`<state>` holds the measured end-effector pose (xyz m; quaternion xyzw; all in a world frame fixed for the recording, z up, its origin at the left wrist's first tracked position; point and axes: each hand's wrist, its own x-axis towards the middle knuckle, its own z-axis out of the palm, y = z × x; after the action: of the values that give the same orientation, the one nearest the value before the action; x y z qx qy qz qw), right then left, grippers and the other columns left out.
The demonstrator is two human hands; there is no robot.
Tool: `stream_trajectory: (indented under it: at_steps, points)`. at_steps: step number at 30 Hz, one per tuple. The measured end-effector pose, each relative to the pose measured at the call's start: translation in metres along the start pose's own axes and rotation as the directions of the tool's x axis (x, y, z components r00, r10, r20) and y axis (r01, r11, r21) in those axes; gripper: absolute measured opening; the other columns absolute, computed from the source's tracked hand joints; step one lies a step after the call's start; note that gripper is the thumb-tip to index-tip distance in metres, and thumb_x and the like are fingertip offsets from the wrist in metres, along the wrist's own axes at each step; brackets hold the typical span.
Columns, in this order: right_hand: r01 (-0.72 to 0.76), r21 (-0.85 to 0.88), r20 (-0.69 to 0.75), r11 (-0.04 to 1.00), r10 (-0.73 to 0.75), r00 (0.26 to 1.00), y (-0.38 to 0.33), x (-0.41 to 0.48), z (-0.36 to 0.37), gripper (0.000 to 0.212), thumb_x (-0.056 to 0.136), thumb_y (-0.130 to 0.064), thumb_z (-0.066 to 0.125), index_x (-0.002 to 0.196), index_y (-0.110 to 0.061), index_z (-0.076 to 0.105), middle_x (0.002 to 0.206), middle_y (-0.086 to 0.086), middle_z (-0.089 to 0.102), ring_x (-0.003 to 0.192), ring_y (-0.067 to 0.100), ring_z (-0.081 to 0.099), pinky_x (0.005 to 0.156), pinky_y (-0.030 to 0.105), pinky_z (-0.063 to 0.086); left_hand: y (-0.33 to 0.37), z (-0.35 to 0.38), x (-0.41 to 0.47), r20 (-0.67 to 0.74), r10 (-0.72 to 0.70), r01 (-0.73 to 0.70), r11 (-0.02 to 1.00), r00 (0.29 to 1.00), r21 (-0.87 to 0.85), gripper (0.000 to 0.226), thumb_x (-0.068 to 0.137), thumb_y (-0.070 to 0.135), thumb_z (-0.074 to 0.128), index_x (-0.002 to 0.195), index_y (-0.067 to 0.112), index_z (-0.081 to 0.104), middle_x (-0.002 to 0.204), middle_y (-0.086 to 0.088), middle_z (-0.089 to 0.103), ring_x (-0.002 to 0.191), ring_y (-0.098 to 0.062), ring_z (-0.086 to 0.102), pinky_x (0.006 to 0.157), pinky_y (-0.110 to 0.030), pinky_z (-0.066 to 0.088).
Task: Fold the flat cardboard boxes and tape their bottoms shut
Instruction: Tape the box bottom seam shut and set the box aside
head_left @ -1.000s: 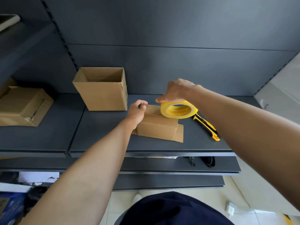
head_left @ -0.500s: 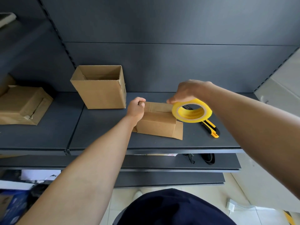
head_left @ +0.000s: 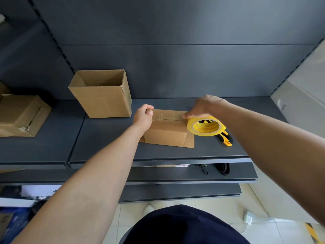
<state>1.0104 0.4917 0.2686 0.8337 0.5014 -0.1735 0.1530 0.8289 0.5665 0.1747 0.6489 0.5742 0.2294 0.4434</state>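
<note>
Left hand [head_left: 143, 117]: curled, gripping small brown cardboard box [head_left: 167, 133], 9 o'clock end.
Right hand [head_left: 202, 107]: gripping round yellow tape roll [head_left: 190, 126], 3 o'clock.
Technique: keep strip taut over seam.

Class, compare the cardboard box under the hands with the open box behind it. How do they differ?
The low box shows closed flaps with clear tape along the seam; the open box shows its open top. The left hand holds the low box; nothing touches the open box. The open box stands taller than the low box. Both are brown cardboard on the dark shelf.
</note>
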Motion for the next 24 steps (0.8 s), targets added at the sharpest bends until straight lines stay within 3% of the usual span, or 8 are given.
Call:
stream_trajectory:
  at_steps: [4, 8, 14, 21, 24]
  points:
    - [-0.005, -0.010, -0.023, 1.000, 0.005, 1.000, 0.008, 0.006, 0.011, 0.068, 0.068, -0.085, 0.050, 0.095, -0.023, 0.050, 0.097, 0.000, 0.052, 0.101, 0.024, 0.053, 0.079, 0.031, 0.035, -0.001, 0.000, -0.001, 0.005, -0.002, 0.002, 1.000, 1.000, 0.008, 0.030, 0.100, 0.010, 0.037, 0.123, 0.017, 0.055, 0.121, -0.001, 0.054, 0.094, -0.013, 0.048, 0.078, -0.025, 0.038]
    - [-0.007, 0.063, -0.021, 0.998, 0.009, 1.000, 0.013, 0.010, 0.023, 0.067, 0.070, -0.084, 0.050, 0.091, -0.020, 0.051, 0.092, 0.001, 0.052, 0.090, 0.024, 0.048, 0.082, 0.033, 0.035, 0.000, 0.001, -0.002, 0.009, -0.002, 0.002, 1.000, 1.000, 0.015, 0.030, 0.101, 0.011, 0.037, 0.124, 0.017, 0.054, 0.123, -0.002, 0.054, 0.096, -0.013, 0.048, 0.079, -0.025, 0.039]
    - [-0.038, 0.153, 0.044, 0.987, 0.032, 0.999, 0.018, 0.014, 0.032, 0.080, 0.072, -0.085, 0.046, 0.116, -0.019, 0.056, 0.104, 0.003, 0.053, 0.108, 0.027, 0.053, 0.091, 0.035, 0.038, -0.001, 0.002, -0.004, 0.001, -0.027, 0.027, 1.000, 1.000, -0.014, 0.032, 0.102, 0.013, 0.036, 0.130, 0.018, 0.050, 0.133, -0.001, 0.049, 0.105, -0.009, 0.042, 0.085, -0.024, 0.036]
    - [-0.037, 0.107, 0.089, 0.994, 0.028, 0.996, 0.016, 0.017, 0.019, 0.085, 0.063, -0.086, 0.056, 0.115, -0.019, 0.059, 0.101, 0.004, 0.055, 0.103, 0.029, 0.058, 0.077, 0.033, 0.044, 0.001, 0.003, -0.004, -0.020, -0.050, 0.049, 0.999, 0.999, -0.017, 0.030, 0.102, 0.014, 0.037, 0.128, 0.017, 0.051, 0.128, -0.003, 0.051, 0.103, -0.012, 0.045, 0.082, -0.025, 0.038]
    - [-0.029, 0.081, 0.114, 0.996, 0.020, 0.993, 0.015, 0.020, 0.014, 0.085, 0.063, -0.084, 0.058, 0.116, -0.018, 0.060, 0.104, 0.005, 0.058, 0.102, 0.029, 0.059, 0.078, 0.033, 0.046, 0.002, 0.003, -0.004, -0.017, -0.047, 0.047, 0.999, 0.999, -0.002, 0.029, 0.102, 0.013, 0.037, 0.127, 0.017, 0.051, 0.126, -0.002, 0.051, 0.101, -0.013, 0.046, 0.081, -0.025, 0.038]
